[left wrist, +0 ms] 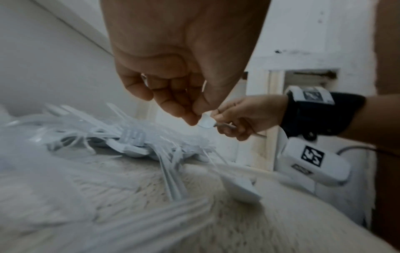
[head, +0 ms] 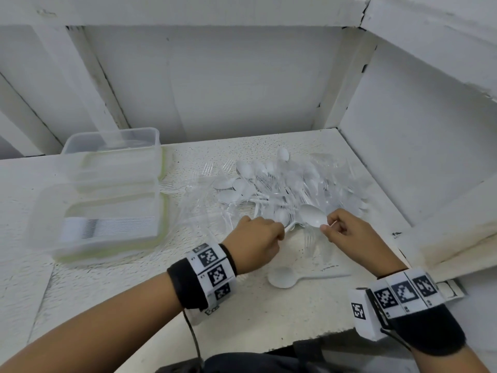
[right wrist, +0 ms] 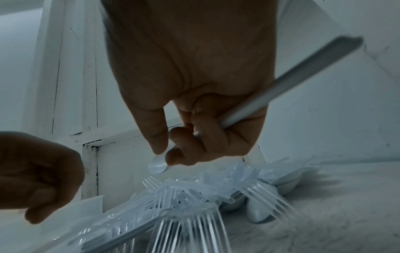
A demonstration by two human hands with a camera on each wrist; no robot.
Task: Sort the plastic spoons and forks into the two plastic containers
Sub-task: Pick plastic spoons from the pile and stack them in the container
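Both hands are over the worktop (head: pixel 150 297), just in front of the cutlery pile (head: pixel 285 184), close together but apart.

Right hand (head: pixel 347 232): knuckles up, thumb and curled fingers pinching a white spoon (head: pixel 313 215) at the neck. The bowl points toward the left hand. In the right wrist view the handle runs back through the palm and out past the heel of the hand. Firm hold on the spoon.

Left hand (head: pixel 258 238): fist-like, fingers curled down, fingertips pinched on a thin white piece at the pile's near edge. The left wrist view shows the tips closed on something white; cannot tell which utensil it is.

The pile of mixed spoons and clear forks sits toward the worktop's back right corner. A single loose spoon (head: pixel 285 277) lies near the front edge between the wrists. Two clear containers (head: pixel 107 189) sit at the left side, one behind the other and touching; their contents are too blurred to read.
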